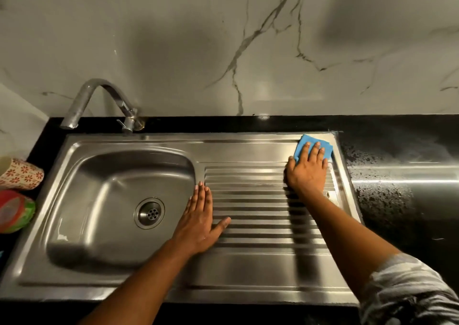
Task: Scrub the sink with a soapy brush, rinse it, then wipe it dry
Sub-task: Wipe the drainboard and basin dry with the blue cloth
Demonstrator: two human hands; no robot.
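Note:
A stainless steel sink [74, 225] has its basin on the left, with a round drain [149, 213], and a ribbed drainboard [260, 225] on the right. My right hand [308, 173] presses flat on a blue cloth [303, 144] at the drainboard's far right corner, fingers straight. My left hand [201, 221] rests flat on the drainboard's left edge beside the basin, fingers straight, thumb spread out. No brush is in view.
A curved metal tap [99, 101] stands behind the basin. A patterned cup [21, 174] and a red and green object [15, 211] sit on the left. Black countertop [409, 175], speckled with droplets or reflections, extends right. A marble wall rises behind.

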